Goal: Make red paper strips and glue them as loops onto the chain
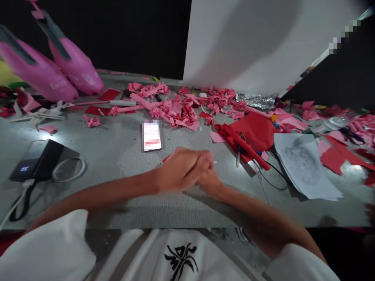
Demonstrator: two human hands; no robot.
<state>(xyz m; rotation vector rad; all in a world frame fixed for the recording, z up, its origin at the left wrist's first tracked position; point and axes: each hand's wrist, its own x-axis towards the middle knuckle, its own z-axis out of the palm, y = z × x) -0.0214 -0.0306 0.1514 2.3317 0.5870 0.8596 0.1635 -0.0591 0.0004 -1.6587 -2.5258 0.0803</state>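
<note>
Both hands are clasped together above the middle of the grey table. My left hand is closed around my right hand, whose fingers are bent over it. Whether anything lies between the palms is hidden, and the hands are slightly blurred. A red scrap peeks out behind my left hand. Beyond the hands, to the left, lies a phone with a lit screen. Red paper, loosely rolled at its near side, lies to the right of my right hand with a pen-like piece beside it.
Crumpled pink paper pieces spread along the back. At left are a black power bank with a white cable and two pink inflated shapes. Printed white sheets lie at right. Part of another hand shows at the right edge.
</note>
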